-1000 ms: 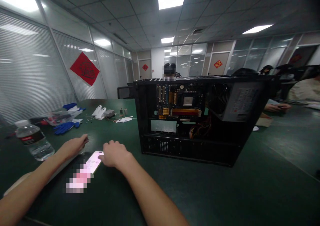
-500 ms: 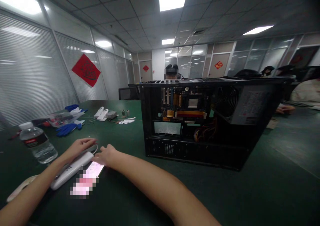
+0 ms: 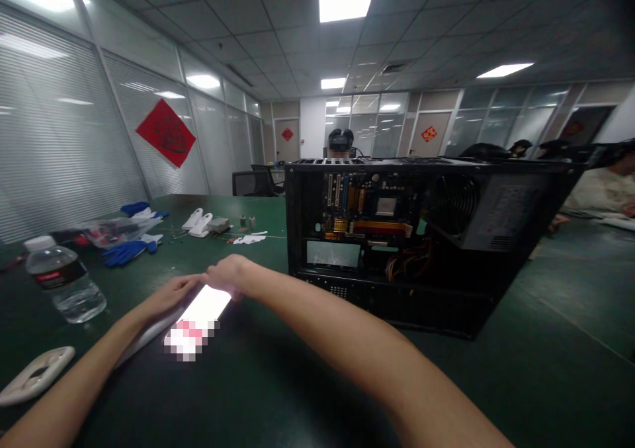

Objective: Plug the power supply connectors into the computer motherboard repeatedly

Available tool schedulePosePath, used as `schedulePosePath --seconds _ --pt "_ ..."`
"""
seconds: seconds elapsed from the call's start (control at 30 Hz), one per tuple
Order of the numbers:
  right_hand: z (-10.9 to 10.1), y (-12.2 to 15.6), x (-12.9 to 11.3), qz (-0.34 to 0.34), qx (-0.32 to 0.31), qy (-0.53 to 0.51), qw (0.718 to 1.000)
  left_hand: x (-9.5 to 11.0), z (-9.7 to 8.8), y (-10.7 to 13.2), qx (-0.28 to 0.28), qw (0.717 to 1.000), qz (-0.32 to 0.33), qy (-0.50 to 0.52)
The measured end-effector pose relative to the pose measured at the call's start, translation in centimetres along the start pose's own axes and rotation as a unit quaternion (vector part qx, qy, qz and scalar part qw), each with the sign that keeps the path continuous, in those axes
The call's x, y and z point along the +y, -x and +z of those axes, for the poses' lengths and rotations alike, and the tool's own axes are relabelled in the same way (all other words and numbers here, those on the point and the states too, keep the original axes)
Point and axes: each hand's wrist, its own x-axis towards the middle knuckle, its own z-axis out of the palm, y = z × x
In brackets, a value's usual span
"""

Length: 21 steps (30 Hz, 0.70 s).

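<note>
A phone (image 3: 206, 302) with a lit screen lies on the dark green table (image 3: 297, 395) in front of me. My right hand (image 3: 229, 273) is curled over the phone's far end, its fingers closed on it. My left hand (image 3: 171, 296) lies stretched out along the phone's left side, fingertips nearly touching the right hand. Under the left hand and wrist is a long white device (image 3: 143, 339), mostly hidden. An open black computer case (image 3: 421, 236) stands just right of my hands, with its motherboard, fan and power supply showing.
A water bottle (image 3: 64, 282) lies at the left. A flat white device (image 3: 34, 375) sits near the front left edge. Blue gloves (image 3: 126, 251), a plastic bag (image 3: 109, 229) and small white parts (image 3: 198, 223) lie further back. People sit behind the case and at the far right.
The phone has moved up and away from me, and its screen looks brighter. My right hand shifted to the phone's far end. My left hand stretched out beside it.
</note>
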Motion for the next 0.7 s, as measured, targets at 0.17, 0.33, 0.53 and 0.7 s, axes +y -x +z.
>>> schedulePosePath --seconds 0.17,0.33,0.53,0.7 --pt "-4.1 2.4 2.5 0.087 0.047 0.065 0.993 0.3 0.2 0.2 0.021 1.0 -0.002 -0.013" --pt "-6.4 4.3 4.0 0.152 0.073 0.074 0.983 1.8 1.2 0.4 -0.019 0.999 0.009 0.045" --pt "-6.6 4.3 3.9 0.166 0.046 0.073 0.982 2.5 1.8 0.8 0.009 0.991 -0.004 0.13" --pt "-6.0 3.7 4.3 0.175 0.032 0.079 0.981 2.6 1.8 1.2 0.02 0.992 -0.003 0.126"
